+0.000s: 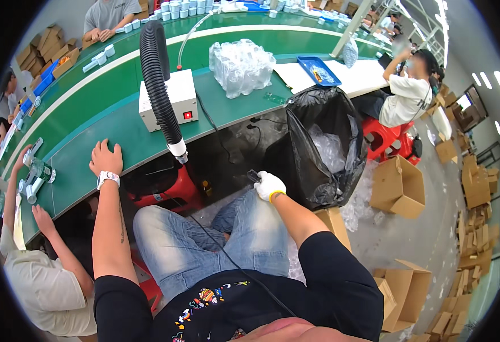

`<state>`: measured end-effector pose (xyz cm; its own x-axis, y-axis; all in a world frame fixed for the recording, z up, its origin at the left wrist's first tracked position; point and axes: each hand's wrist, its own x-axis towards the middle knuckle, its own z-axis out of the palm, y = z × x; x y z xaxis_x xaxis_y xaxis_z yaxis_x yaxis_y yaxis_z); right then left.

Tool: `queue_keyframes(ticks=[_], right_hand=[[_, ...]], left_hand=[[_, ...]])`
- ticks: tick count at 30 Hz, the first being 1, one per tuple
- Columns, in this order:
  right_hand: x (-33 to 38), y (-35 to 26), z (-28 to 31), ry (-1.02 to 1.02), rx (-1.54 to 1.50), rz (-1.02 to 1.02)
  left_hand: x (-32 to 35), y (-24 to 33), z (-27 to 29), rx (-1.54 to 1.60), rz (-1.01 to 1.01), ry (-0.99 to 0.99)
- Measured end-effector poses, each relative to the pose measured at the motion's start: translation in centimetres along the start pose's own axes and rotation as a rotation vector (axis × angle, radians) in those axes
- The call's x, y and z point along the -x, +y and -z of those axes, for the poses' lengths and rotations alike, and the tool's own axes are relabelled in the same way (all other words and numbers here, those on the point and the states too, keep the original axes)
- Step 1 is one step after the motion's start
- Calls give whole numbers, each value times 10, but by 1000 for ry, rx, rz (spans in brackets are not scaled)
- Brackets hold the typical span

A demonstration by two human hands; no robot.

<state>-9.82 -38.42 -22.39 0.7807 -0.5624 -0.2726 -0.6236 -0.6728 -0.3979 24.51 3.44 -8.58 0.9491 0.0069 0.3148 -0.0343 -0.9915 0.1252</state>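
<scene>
two hands out, one gripping: the right hand (272, 187), in a white glove (269, 182), had its fingers closed around a small black object (253, 175) by the right knee (255, 214). couldn't tell what the thing was, tbh. the bare left hand (106, 158) was loose, fingers spread on the green table (73, 182) near its edge, close to a white box (186, 91) with a black ribbed hose (160, 85) bending down in front. just right of the glove stood a black bag (312, 176) with clear plastic (327, 147) inside.
</scene>
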Motion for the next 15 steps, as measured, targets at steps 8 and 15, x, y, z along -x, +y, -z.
queue_keyframes(ticks=[8, 15], right_hand=[[-10, 43, 15, -137, -27, -23], [7, 50, 11, -99, -29, 92]], left_hand=[[-5, -4, -6, 14, 5, 22], [13, 7, 38, 16, -49, 47]])
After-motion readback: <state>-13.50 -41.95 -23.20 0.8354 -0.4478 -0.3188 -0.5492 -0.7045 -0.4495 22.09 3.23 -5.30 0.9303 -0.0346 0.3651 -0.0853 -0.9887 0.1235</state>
